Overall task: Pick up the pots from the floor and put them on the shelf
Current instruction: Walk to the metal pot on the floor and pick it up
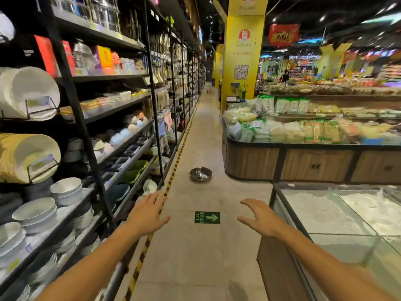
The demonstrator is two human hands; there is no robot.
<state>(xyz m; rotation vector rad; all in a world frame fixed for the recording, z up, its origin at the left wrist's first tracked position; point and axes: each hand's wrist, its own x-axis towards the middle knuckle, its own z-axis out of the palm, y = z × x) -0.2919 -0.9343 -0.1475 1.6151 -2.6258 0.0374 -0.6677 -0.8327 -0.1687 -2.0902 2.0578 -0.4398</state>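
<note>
Green arrow sticker [207, 217] on floor tiles. Yellow pillar [243, 53] at aisle right. Packaged noodles [282, 129] heaped on wood-panelled counter [251, 162]. Glass-topped freezer [338, 216] near right.

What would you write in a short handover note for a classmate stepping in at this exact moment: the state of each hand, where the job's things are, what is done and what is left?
Left hand: open, empty, held out over the aisle floor near the shelf edge.
Right hand: open, empty, held out beside the glass-topped case.
Pot: one steel pot with two handles, upright on the floor farther up the aisle, past the green arrow sticker, out of reach.
Shelf: the black rack on the left, stocked with bowls and plates.
Done: nothing shows as placed yet.
Left: walk to the pot, pick it up, put it on the shelf.
</note>
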